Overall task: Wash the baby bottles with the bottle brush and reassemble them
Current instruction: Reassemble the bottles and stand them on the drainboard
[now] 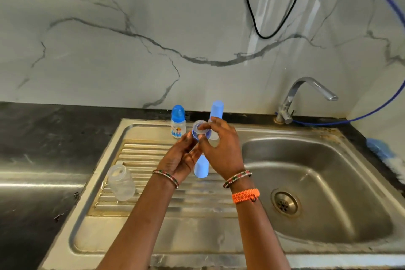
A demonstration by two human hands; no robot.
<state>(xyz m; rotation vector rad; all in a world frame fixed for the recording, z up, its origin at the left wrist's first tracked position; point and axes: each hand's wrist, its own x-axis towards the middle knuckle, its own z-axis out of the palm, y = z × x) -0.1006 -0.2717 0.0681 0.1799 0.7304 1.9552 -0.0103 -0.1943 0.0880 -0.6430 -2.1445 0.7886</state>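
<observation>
The clear teat (201, 127) sits in the blue collar (198, 135), held up over the far end of the draining board, just in front of the two standing bottles. The left hand (183, 158) cradles the collar from below with curled fingers; the right hand (221, 149) pinches the teat's rim from above. Seating it well probably means pulling the soft teat evenly through the ring until its flange lies flat all round, with no fold left to leak. The teat looks thin, floppy and see-through, the collar a stiff, smooth ring. Near left, a cloudy plastic bottle body (121, 182) lies open on the ribbed steel board (144, 155); a pale blue cap (201, 170) shows between the wrists. A small capped bottle (178, 124) stands far left, and the fluffy blue-and-white brush (385, 155) lies right of the basin.
</observation>
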